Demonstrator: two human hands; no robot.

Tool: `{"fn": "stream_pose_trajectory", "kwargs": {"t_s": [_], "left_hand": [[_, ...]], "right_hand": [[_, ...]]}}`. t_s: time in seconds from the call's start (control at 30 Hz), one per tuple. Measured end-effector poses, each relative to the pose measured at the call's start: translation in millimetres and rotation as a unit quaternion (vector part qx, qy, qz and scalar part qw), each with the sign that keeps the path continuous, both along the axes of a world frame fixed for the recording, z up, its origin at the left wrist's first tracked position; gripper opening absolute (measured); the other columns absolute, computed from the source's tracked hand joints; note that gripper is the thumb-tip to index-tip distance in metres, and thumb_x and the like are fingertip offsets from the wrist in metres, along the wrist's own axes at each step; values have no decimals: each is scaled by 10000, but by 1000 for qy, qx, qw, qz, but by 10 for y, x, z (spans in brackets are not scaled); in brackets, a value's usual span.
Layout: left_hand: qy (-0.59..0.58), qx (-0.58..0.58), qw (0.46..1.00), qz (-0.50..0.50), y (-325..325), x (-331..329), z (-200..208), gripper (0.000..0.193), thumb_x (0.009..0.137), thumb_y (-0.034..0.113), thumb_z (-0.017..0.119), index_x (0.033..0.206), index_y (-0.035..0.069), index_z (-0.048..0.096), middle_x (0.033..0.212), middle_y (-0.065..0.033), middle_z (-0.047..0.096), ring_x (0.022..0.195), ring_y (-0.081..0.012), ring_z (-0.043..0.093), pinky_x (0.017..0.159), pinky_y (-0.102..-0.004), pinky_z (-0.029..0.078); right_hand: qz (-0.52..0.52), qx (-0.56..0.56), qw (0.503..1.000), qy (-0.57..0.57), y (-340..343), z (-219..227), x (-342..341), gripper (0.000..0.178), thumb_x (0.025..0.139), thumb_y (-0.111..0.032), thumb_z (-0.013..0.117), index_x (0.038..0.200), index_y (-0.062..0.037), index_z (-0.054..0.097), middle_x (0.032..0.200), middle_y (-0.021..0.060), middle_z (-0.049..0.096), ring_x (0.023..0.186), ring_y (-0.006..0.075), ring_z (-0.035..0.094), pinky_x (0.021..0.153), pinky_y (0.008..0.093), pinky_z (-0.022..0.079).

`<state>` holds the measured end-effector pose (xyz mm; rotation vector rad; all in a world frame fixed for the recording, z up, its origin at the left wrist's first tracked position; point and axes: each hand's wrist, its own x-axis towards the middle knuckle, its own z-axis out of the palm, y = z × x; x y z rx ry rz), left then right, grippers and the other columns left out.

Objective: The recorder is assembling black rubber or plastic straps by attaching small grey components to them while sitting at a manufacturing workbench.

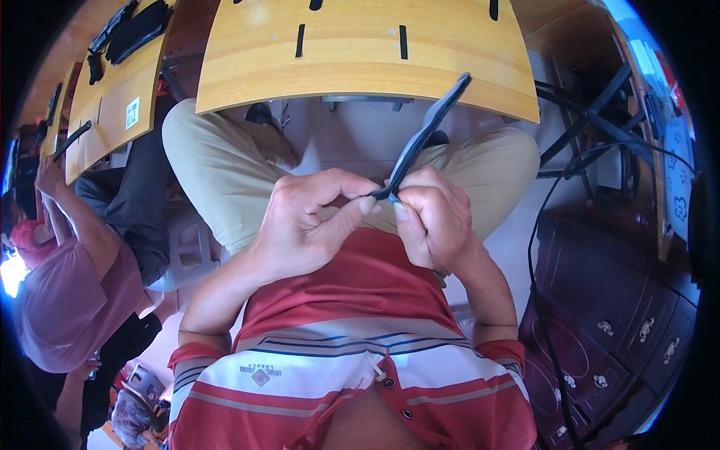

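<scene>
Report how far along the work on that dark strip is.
Done: cannot tell; no finished piece shows. In hand: both hands, left hand and right hand, pinch the lower end of the dark strip. Left: more dark strips lie on the wooden table.

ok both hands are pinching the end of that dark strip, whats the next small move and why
Probably shift the pinch a little further up the dark strip. The left hand and right hand meet fingertip to fingertip at its lowest end, above the lap, while the rest stands free, slanting up toward the wooden table. With only the tip held, the long part is likely to flop.
</scene>
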<state>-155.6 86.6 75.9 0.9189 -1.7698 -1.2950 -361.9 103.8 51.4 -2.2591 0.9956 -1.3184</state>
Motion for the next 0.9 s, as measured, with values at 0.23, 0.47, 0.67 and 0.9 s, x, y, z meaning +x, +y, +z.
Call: {"fn": "stream_pose_trajectory", "kwargs": {"t_s": [0.23, 0.47, 0.67, 0.9], "left_hand": [[-19, 72, 997, 3, 94, -49, -67, 174, 930, 40, 597, 1081, -17, 533, 861, -160, 645, 787, -253, 689, 666, -335, 524], [-70, -67, 995, 31, 134, -120, -78, 99, 913, 30, 630, 992, -15, 592, 807, -189, 646, 685, -316, 665, 589, -356, 509], [-37, -40, 997, 49, 104, -190, -46, 114, 896, 18, 650, 1007, -8, 637, 846, -163, 683, 729, -281, 704, 612, -322, 528], [-13, -97, 994, 39, 75, -252, -53, 128, 876, -4, 665, 1001, -23, 657, 823, -160, 674, 708, -278, 685, 611, -318, 526]], "right_hand": [[-3, -23, 996, 81, -20, 110, 41, 272, 716, 13, 691, 889, -38, 488, 796, 99, 541, 667, 263, 578, 565, 372, 484], [-29, -38, 996, 71, 3, 94, 51, 254, 689, -12, 688, 853, -46, 497, 785, 87, 520, 658, 251, 571, 559, 371, 494], [-74, 18, 994, -79, 50, -52, 129, 377, 832, -245, 777, 998, -9, 535, 936, 155, 587, 758, 284, 617, 619, 350, 510], [-152, 9, 979, -135, 145, -32, 185, 126, 895, -72, 681, 922, 17, 596, 913, 161, 631, 743, 235, 646, 628, 320, 517]]}}
